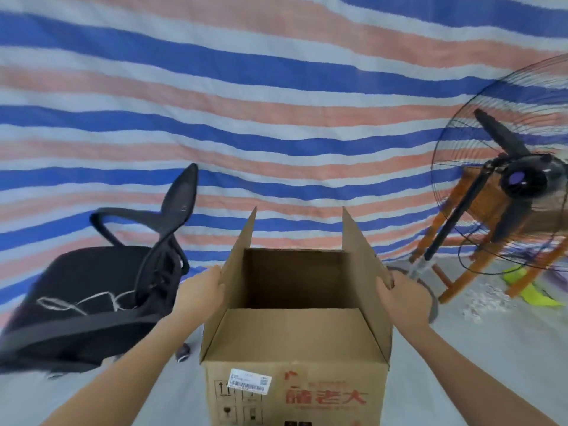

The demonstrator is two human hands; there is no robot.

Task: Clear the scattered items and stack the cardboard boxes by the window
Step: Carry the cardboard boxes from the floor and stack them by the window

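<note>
head view: held both arms outstretched; gripped left flap of open cardboard box (295, 333) with left hand (201, 292), right flap with right hand (402, 298), fingers curled round flap edges.

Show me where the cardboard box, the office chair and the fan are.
cardboard box (307, 379), head view, on its printed front wall.
office chair (92, 278), head view, on the black seat.
fan (522, 179), head view, on the central hub.
</note>
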